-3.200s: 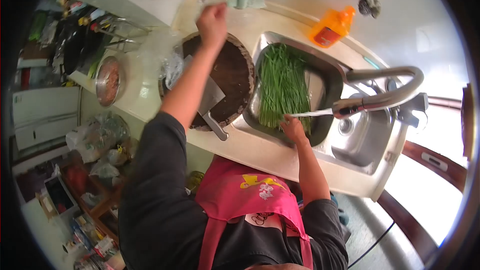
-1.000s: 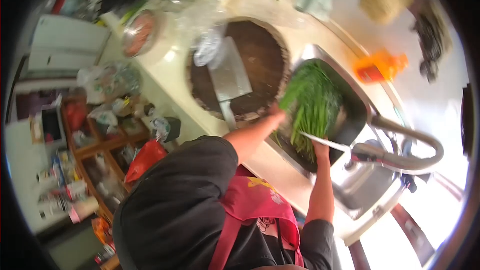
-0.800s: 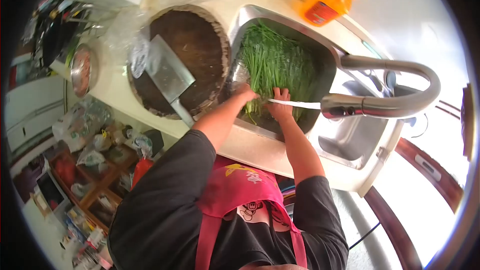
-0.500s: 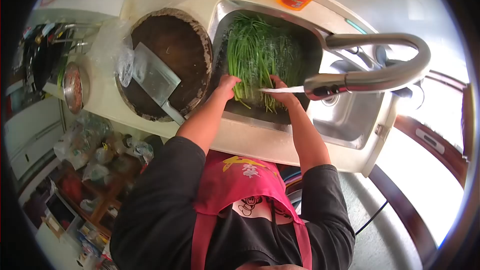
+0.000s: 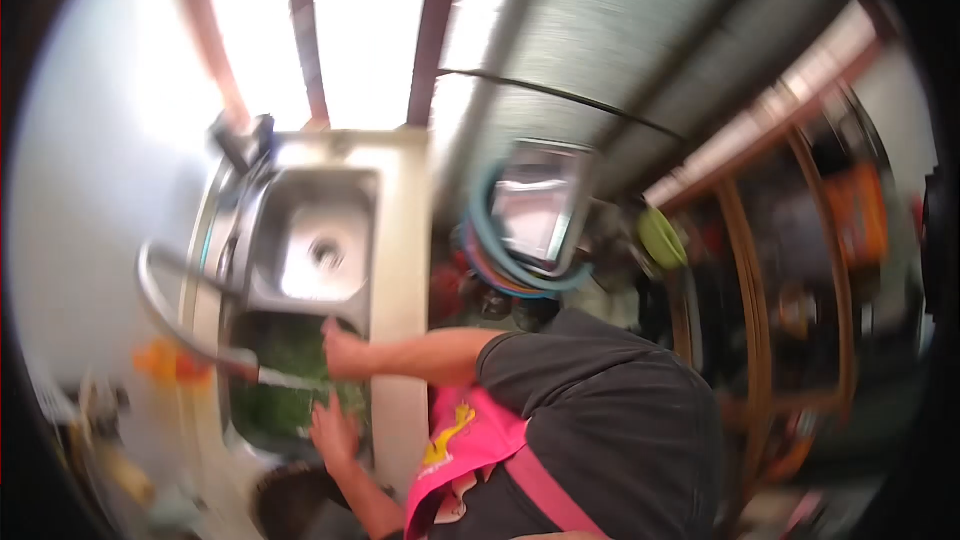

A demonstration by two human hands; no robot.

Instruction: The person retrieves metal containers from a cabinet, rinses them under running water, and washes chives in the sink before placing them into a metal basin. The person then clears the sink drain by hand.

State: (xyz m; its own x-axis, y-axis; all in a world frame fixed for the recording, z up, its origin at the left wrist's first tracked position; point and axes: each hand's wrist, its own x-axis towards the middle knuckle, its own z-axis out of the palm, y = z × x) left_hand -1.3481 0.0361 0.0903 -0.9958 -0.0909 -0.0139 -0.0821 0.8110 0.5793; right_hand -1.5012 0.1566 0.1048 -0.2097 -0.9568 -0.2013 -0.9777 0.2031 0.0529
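Long thin green stalks (image 5: 280,355), like chives, lie in the darker sink basin (image 5: 236,410), smeared by motion. From the curved metal faucet (image 5: 160,305) a stream of water (image 5: 290,380) runs down toward them. My left hand (image 5: 336,430) is over the basin just below the stream, its fingers looking stretched and apart, with nothing visibly held. On the other side of the stream, my right hand (image 5: 346,352) is at the basin's edge near the second basin. Blur hides how its fingers lie and whether any stalk is in them.
A second steel basin (image 5: 310,240) adjoins the first. An orange bottle (image 5: 172,362) stands behind the faucet. Part of the round chopping board (image 5: 290,502) shows at the bottom. Stacked tubs (image 5: 485,225) hold a metal tray (image 5: 540,202) on the floor side, near a green bowl (image 5: 662,238).
The head view has swung round strongly toward the right side and blurred. Both hands have left the ends of the stalks they were around. Water still runs.
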